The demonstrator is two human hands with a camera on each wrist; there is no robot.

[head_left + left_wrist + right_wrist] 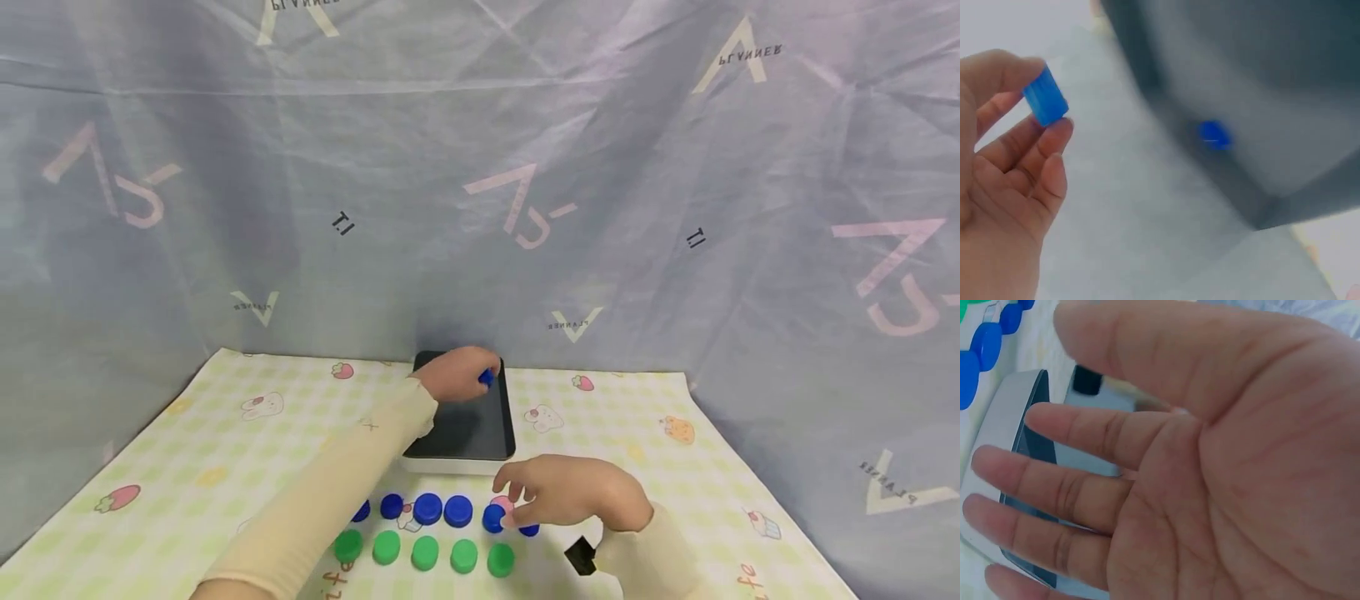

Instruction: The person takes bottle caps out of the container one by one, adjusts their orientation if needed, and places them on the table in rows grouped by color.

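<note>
My left hand (457,373) is over the dark tray (468,433) and pinches a blue bottle cap (1046,97) between thumb and fingers. Another blue cap (1215,135) lies inside the tray near its wall in the left wrist view. Closer to me, my right hand (573,492) hovers at the right end of the row of blue caps, its thumb tip close to one blue cap (492,518). In the right wrist view the fingers (1060,481) of that hand are spread and relaxed, with nothing in the palm.
Several more blue caps (427,508) stand in a row in front of the tray. Nearer still runs a row of green caps (425,552). A patterned cloth (615,433) covers the table, and a grey curtain (480,167) hangs behind and at both sides.
</note>
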